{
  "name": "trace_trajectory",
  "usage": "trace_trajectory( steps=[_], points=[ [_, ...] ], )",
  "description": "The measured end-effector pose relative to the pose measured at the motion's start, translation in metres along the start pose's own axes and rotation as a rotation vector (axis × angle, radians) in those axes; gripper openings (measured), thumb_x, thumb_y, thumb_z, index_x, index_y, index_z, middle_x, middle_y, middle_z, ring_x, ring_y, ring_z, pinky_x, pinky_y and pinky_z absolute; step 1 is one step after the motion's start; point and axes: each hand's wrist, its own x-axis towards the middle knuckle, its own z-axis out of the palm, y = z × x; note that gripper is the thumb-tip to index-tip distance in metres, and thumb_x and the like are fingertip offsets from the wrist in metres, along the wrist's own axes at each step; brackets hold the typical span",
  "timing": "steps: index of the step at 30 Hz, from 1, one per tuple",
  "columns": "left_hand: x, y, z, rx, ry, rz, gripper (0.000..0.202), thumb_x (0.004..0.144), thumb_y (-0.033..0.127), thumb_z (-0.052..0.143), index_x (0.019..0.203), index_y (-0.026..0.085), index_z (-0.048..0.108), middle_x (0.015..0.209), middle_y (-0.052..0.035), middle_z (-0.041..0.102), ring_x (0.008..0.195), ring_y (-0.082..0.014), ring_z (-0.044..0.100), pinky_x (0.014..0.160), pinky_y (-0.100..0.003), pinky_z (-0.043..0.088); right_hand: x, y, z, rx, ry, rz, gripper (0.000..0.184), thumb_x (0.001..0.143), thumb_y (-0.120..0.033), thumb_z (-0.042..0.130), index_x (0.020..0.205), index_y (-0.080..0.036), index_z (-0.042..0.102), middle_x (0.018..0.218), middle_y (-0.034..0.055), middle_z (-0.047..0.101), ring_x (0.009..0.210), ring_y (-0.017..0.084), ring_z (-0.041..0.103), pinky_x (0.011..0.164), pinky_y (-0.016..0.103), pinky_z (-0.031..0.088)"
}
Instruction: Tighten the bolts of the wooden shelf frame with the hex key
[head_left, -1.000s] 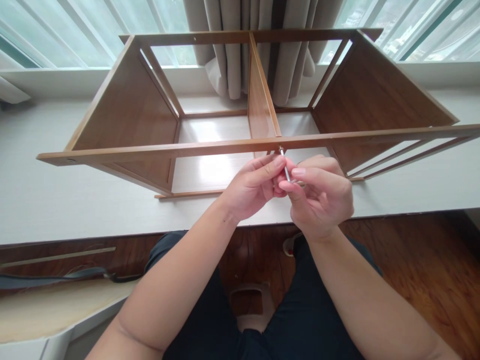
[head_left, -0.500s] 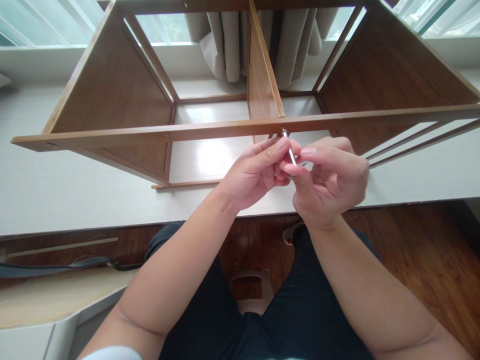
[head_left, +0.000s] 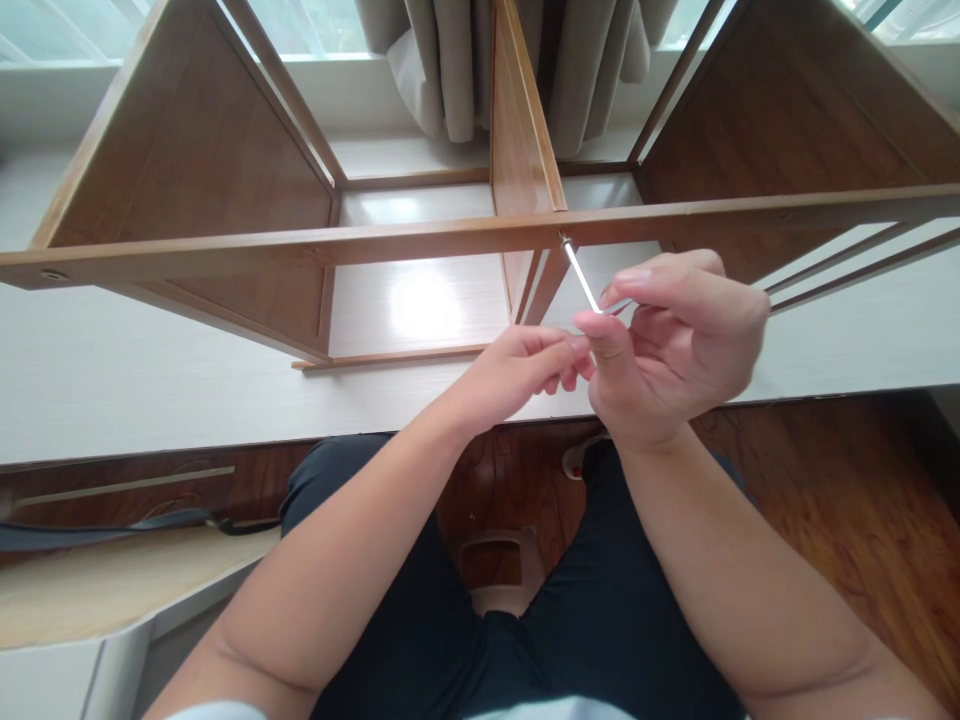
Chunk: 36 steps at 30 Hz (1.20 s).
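Observation:
A slim silver hex key [head_left: 582, 277] reaches up to a small bolt head [head_left: 565, 241] in the front rail [head_left: 420, 238] of a brown wooden frame. My right hand [head_left: 675, 345] pinches the bent lower end of the key between thumb and fingers. Just below and left of it, my left hand [head_left: 525, 368] is closed, thumb against the fingers, its tips close to my right thumb. Whether anything is between those left fingertips is hidden. Behind the rail, an upright wooden divider [head_left: 529, 120] meets it near the bolt.
The frame has a left side panel [head_left: 202, 140] and a right side panel [head_left: 780, 110], and stands on a white tabletop [head_left: 150, 390]. Grey curtains [head_left: 442, 70] hang behind it. Below the table edge are my legs, a stool [head_left: 525, 575] and the wood floor [head_left: 847, 480].
My left hand has come off the key's shaft and dropped down and left. My right hand still holds the bent end, and the shaft is now in plain sight. The view has shifted slightly.

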Motion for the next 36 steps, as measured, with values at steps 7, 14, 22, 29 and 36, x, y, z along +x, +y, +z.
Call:
trace_trajectory(
  steps=[7,14,22,29,36],
  points=[
    [-0.008,-0.018,0.025,0.353,-0.094,-0.017,0.046,0.102,0.036,0.038,0.064,0.018,0.057,0.069,-0.0026,0.064,0.066,-0.0137,0.058,0.066,-0.027,0.044,0.004,-0.002,0.000,0.039,0.020,-0.005,0.022,0.094,-0.034,0.075,0.112,-0.027,0.065,0.096,-0.0017,0.066,0.081,0.011,0.065,0.068,0.027,0.056],
    [-0.010,-0.018,0.027,0.708,-0.275,-0.038,0.032,0.100,0.030,0.044,0.087,0.018,0.071,0.095,-0.0055,0.077,0.092,-0.0204,0.069,0.089,-0.031,0.052,-0.012,0.013,0.000,0.045,-0.059,0.098,0.037,0.096,-0.059,0.066,0.117,-0.029,0.062,0.104,-0.0007,0.066,0.105,0.019,0.069,0.083,0.035,0.065],
    [-0.012,-0.033,0.036,1.005,-0.576,0.019,0.029,0.101,0.037,0.047,0.105,0.023,0.072,0.105,-0.0076,0.078,0.103,-0.0252,0.072,0.095,-0.035,0.055,-0.005,0.009,0.000,-0.022,-0.010,0.002,0.032,0.093,-0.053,0.072,0.111,-0.027,0.064,0.096,-0.0015,0.065,0.093,0.016,0.070,0.083,0.035,0.066],
    [-0.011,-0.034,0.033,1.043,-0.581,0.032,0.031,0.102,0.040,0.046,0.110,0.025,0.072,0.105,-0.0078,0.078,0.099,-0.0253,0.072,0.092,-0.035,0.055,-0.007,0.006,0.000,0.010,-0.021,0.098,0.035,0.096,-0.058,0.066,0.110,-0.026,0.063,0.094,0.0005,0.063,0.100,0.018,0.071,0.084,0.037,0.066],
    [-0.011,-0.038,0.033,1.048,-0.602,0.022,0.032,0.102,0.039,0.046,0.114,0.024,0.072,0.110,-0.0097,0.077,0.102,-0.0264,0.072,0.095,-0.037,0.053,-0.004,0.003,0.000,-0.010,-0.051,0.130,0.034,0.096,-0.058,0.067,0.106,-0.025,0.061,0.090,0.0000,0.063,0.088,0.016,0.071,0.075,0.034,0.066]
  ],
)
